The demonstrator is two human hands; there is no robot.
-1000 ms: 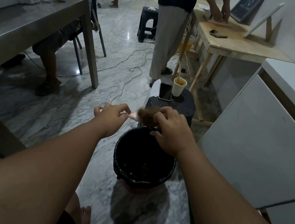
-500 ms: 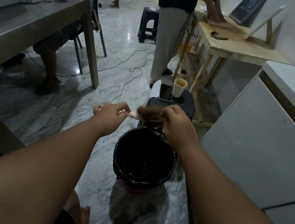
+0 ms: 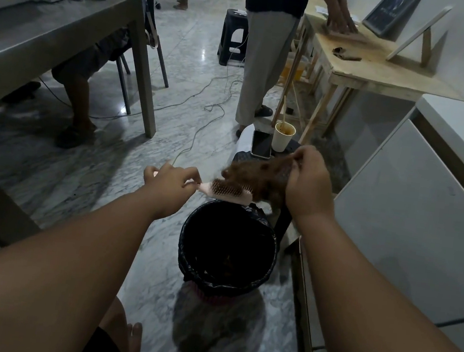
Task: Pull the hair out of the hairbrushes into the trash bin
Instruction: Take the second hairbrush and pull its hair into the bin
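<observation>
My left hand point(image 3: 170, 178) pinches the handle of a pink hairbrush point(image 3: 227, 192), held level just above the far rim of the black-lined trash bin point(image 3: 187, 246). The brush's bristles face up and are mostly bare. My right hand point(image 3: 307, 182) pinches a brown mat of hair point(image 3: 257, 173), lifted up and to the right of the brush head; its lower left end still hangs near the bristles.
A dark stool point(image 3: 293, 151) behind the bin carries a phone point(image 3: 261, 143) and a paper cup point(image 3: 283, 137). A white cabinet point(image 3: 413, 215) stands on the right, a grey table point(image 3: 66, 35) on the left. People stand and sit beyond; cables lie across the marble floor.
My right hand has risen up and to the right, peeling the hair mat off the brush, and the bristles now show. My left hand has kept the brush over the bin.
</observation>
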